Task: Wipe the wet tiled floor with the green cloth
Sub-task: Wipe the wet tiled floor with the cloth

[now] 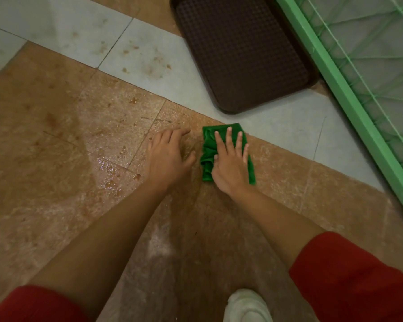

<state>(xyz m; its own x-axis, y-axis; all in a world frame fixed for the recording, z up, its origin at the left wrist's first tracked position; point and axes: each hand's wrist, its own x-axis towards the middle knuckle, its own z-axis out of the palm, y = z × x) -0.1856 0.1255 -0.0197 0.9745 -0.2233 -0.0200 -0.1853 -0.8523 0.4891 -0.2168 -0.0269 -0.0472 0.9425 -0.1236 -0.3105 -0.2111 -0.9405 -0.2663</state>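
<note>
A folded green cloth (208, 149) lies on the brown tiled floor (56, 159) near the seam with the grey tiles. My right hand (230, 163) presses flat on top of it, fingers spread and pointing away from me. My left hand (170, 154) hovers or rests on the floor just left of the cloth, fingers apart, holding nothing. Wet, shiny patches with brown specks (112, 168) spread over the tiles to the left of my hands.
A dark brown plastic tray (242, 49) lies on the grey tiles (149, 61) beyond the cloth. A green frame with strung cords (349, 98) runs diagonally along the right. My white shoe (247, 305) stands at the bottom edge.
</note>
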